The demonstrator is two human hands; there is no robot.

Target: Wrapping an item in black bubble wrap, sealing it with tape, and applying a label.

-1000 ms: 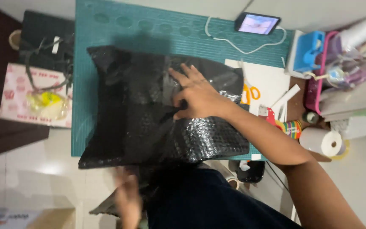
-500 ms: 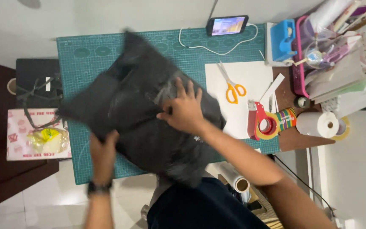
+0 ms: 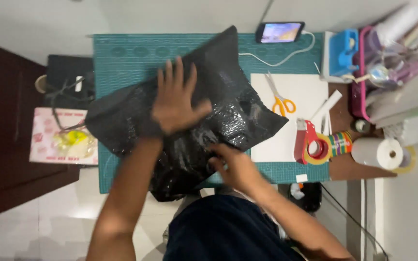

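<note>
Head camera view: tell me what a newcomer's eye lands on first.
A large crinkled black plastic bag sprawls across the green cutting mat, with the left hand spread flat on top and the right hand at its near edge. Right of it, orange-handled scissors lie on a white sheet.

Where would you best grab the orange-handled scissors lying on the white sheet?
Probably by the orange handles, coming from above on the near side. The scissors lie flat on the white sheet, blades pointing away toward the phone, handle loops nearest the person and clear of the black bag.
</note>
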